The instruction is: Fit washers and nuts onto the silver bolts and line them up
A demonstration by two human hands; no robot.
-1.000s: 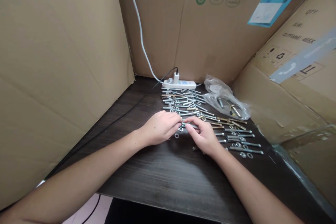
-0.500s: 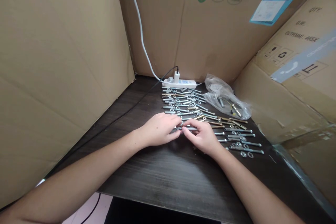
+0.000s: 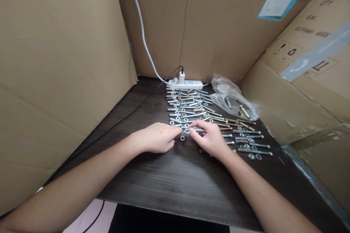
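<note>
My left hand (image 3: 161, 137) is closed, thumb and fingers drawn together low over the dark tabletop; whatever is between the fingertips is hidden. A hex nut (image 3: 182, 138) lies just right of its fingers. My right hand (image 3: 210, 137) pinches near the left end of a silvery bolt (image 3: 197, 130), its thumb and index finger curved around it. Washers (image 3: 187, 131) lie between the two hands. Beyond them, several rows of bolts, metal sleeves, nuts and washers spread over the table, some partly covered by my right hand.
A white power strip (image 3: 188, 85) with a plugged-in charger (image 3: 181, 77) and black cable (image 3: 136, 111) sits at the back. Beside it lies a clear plastic bag (image 3: 232, 98) with metal parts. Cardboard walls (image 3: 218, 36) enclose the dark table (image 3: 169, 185) on three sides.
My left hand has drawn back left, away from my right fingertips, uncovering the hex nut and washers between them. My right hand keeps its place at the bolt. The view has shifted slightly.
</note>
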